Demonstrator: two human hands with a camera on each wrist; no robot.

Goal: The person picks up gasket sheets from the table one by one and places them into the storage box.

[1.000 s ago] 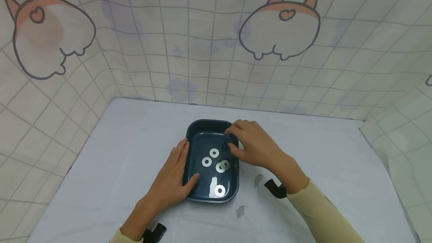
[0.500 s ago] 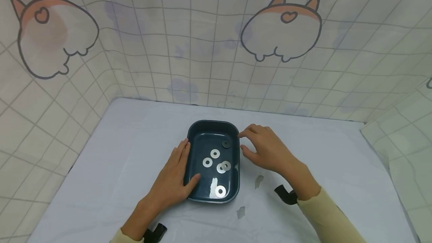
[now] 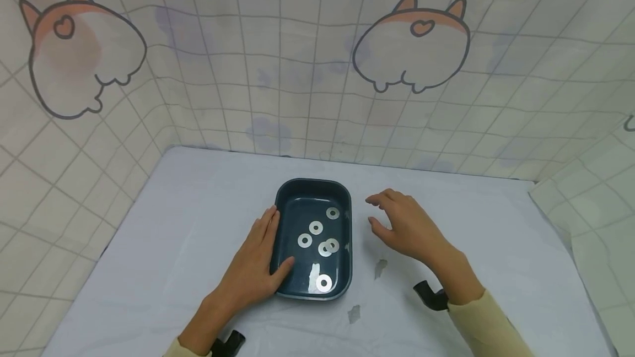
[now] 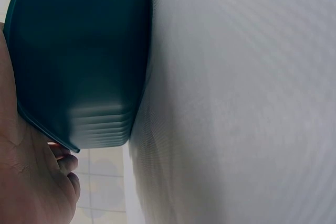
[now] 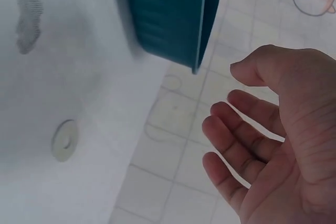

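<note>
Keep the left hand (image 3: 253, 269) flat against the near-left wall of the dark teal rectangular plastic tray (image 3: 285, 291), steadying it. Six flat silver metal washers (image 3: 316, 228) lie inside the tray. The right hand (image 3: 404, 227) hovers just right of the tray, fingers loosely spread and empty; reach over the rim, not against it.

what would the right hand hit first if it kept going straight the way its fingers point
Most likely the right wall of the dark blue tray. The right hand, open and holding nothing, points its fingers left toward that wall. It may hover above the table, so it could pass over the rim instead.
</note>
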